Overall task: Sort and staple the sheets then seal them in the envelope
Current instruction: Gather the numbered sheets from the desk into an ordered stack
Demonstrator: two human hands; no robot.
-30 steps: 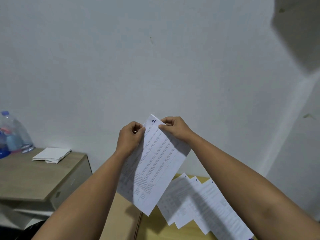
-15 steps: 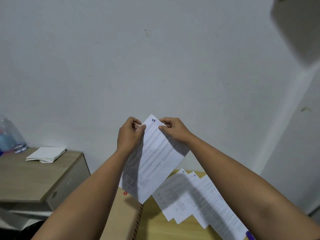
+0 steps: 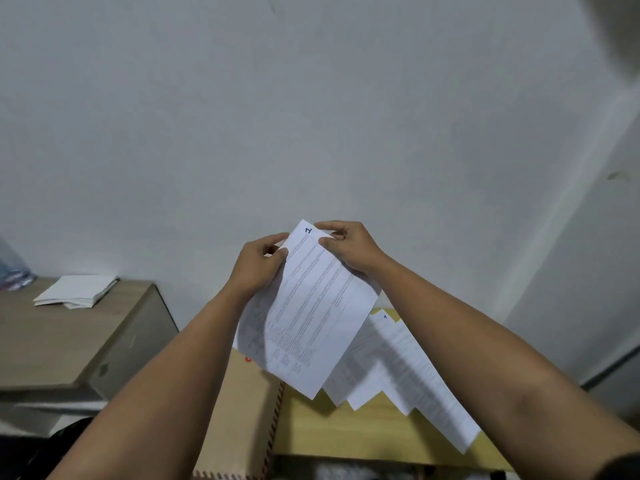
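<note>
White sheets (image 3: 311, 313) between both hands' grip

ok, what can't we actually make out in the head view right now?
- Printed text on the held sheet: too small; only its corner mark shows.
- Whether the left hand and right hand hold more than one sheet: front sheet hides it.
- Envelope: forearm and bottom edge cut it off.
- Stapler: not in view.
- Bottle: cut off at left edge, blurred.

I have both bare forearms stretched forward and raised, my left hand (image 3: 258, 263) with fingers curled and thumb pinching inward, my right hand (image 3: 346, 245) just beside it, fingers bent, thumb and forefinger pinched together.
</note>
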